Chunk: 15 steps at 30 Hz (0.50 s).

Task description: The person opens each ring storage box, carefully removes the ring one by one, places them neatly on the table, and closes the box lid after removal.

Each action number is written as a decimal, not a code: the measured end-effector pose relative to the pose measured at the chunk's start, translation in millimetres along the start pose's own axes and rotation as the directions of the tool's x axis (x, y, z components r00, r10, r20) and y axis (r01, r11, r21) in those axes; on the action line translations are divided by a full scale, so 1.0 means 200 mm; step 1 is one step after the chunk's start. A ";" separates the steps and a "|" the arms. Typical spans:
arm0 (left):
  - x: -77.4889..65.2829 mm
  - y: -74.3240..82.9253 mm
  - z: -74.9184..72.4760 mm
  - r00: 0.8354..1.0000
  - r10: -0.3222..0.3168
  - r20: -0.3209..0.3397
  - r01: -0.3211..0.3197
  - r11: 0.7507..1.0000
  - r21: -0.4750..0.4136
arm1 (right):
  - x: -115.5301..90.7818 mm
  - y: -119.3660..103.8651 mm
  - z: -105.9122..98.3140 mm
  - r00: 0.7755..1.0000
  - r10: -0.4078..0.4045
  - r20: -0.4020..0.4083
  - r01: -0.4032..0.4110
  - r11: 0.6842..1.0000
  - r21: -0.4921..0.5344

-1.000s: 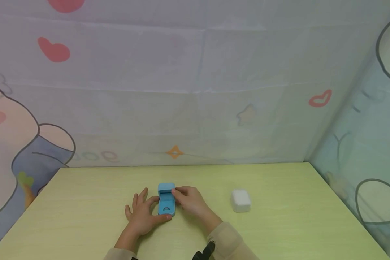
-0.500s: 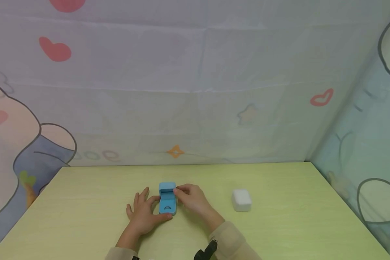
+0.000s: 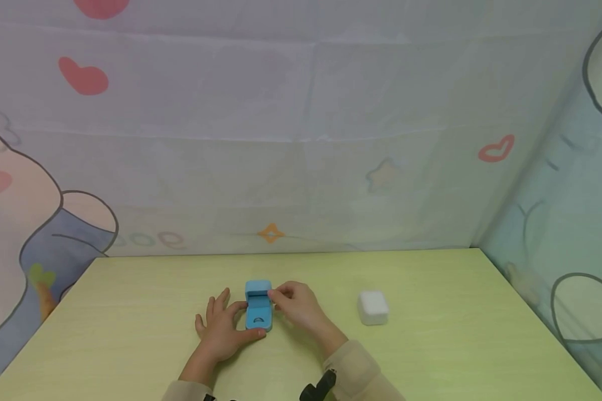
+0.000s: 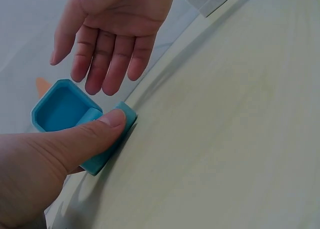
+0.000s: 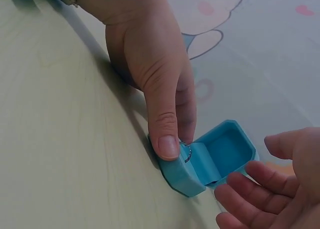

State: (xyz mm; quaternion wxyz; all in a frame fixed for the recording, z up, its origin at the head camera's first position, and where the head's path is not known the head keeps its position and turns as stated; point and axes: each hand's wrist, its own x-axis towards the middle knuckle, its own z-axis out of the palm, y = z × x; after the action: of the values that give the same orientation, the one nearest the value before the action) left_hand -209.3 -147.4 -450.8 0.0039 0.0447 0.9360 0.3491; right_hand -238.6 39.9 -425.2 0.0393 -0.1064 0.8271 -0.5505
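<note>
Both left hand [image 3: 219,335] and right hand [image 3: 302,309] angle in to the open blue box [image 3: 259,305] on the bench [image 3: 441,351] in the head view, left thumb [image 3: 252,335] across its front. The left wrist view shows that hand pinching the box, right fingers [image 4: 121,59] loosely spread beside the lid [image 4: 64,105]. In the right wrist view a ring [image 5: 189,152] sits inside. Steadying seems the step; moving the lid would call for a firm left hold.

A pale yellow-green counter [image 3: 461,334] with faint grain carries an open blue ring box [image 3: 258,306] and, at its three o'clock, well apart, a white box [image 3: 373,308] with rounded corners.
</note>
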 end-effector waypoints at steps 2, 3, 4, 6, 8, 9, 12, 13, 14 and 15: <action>0.00 0.00 0.00 1.000 0.001 0.001 -0.001 1.000 -0.001 | 0.00 0.00 0.00 1.000 -0.010 -0.003 0.010 1.000 -0.024; 0.00 0.00 0.00 1.000 0.002 0.002 -0.002 1.000 -0.002 | 0.00 -0.01 0.00 1.000 -0.017 -0.004 0.017 0.999 -0.037; 0.00 0.00 0.00 1.000 0.002 0.003 -0.002 1.000 -0.002 | 0.00 -0.01 0.00 1.000 -0.024 -0.004 0.024 0.998 -0.052; 0.00 0.00 0.00 1.000 0.003 0.004 -0.003 1.000 -0.001 | 0.00 -0.01 0.00 0.999 -0.039 0.000 0.039 0.996 -0.079; 0.00 0.00 -0.01 1.000 0.003 0.005 -0.003 1.000 0.001 | -0.01 -0.02 0.00 0.998 -0.056 0.010 0.057 0.993 -0.102; 0.00 0.00 -0.01 1.000 0.002 0.006 -0.002 1.000 0.000 | -0.01 -0.02 -0.01 0.998 -0.061 0.018 0.062 0.992 -0.109; -0.01 0.00 -0.01 1.000 0.002 0.011 -0.002 1.000 -0.003 | -0.01 -0.02 0.00 0.996 -0.075 0.048 0.081 0.989 -0.126; -0.01 0.00 -0.01 1.000 0.002 0.012 -0.002 1.000 -0.004 | -0.02 -0.02 0.00 0.995 -0.081 0.059 0.088 0.987 -0.131; -0.01 0.00 -0.01 1.000 0.001 0.013 -0.001 1.000 -0.003 | -0.02 -0.02 0.00 0.994 -0.083 0.068 0.092 0.986 -0.138; -0.01 0.00 -0.01 1.000 0.001 0.014 -0.001 1.000 -0.002 | -0.02 -0.02 0.00 0.993 -0.089 0.077 0.099 0.985 -0.144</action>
State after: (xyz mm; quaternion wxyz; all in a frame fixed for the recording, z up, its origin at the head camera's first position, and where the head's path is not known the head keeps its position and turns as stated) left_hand -208.3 -149.0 -449.5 0.0104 0.0475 0.9355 0.3499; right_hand -234.8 39.5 -421.2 0.0342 -0.1671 0.8578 -0.4849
